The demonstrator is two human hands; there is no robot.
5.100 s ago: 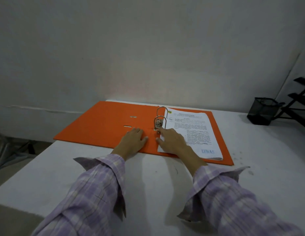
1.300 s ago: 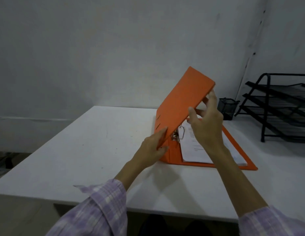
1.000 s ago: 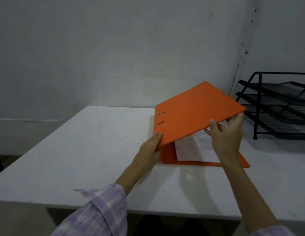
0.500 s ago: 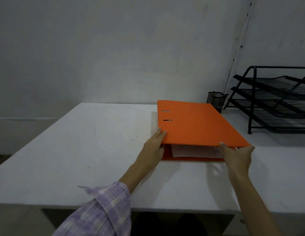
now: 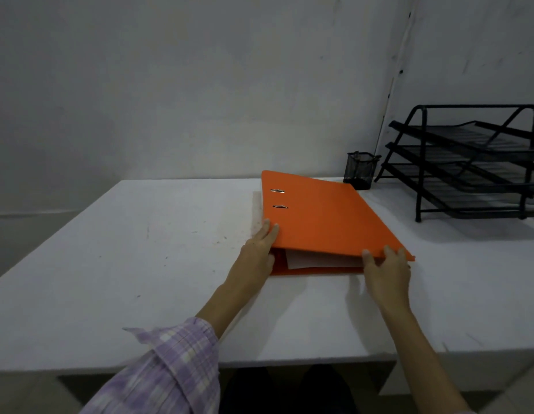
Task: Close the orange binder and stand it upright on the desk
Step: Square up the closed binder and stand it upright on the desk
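The orange binder [image 5: 325,218] lies flat on the white desk [image 5: 134,264], its cover folded down over the white papers [image 5: 316,259] that show at the near edge. Two ring slots sit near its spine on the left. My left hand [image 5: 259,252] grips the near left corner at the spine, fingers on top of the cover. My right hand [image 5: 385,270] holds the near right corner, fingertips curled over the cover's edge. A small gap remains between cover and back at the near side.
A black mesh pen cup [image 5: 360,170] stands just behind the binder at the wall. A black three-tier wire letter tray [image 5: 469,165] fills the desk's far right. The wall runs close behind the desk.
The cover has come down from steeply raised to nearly flat over the papers. My right hand has followed its free edge down to the near right corner; my left hand stays at the spine.
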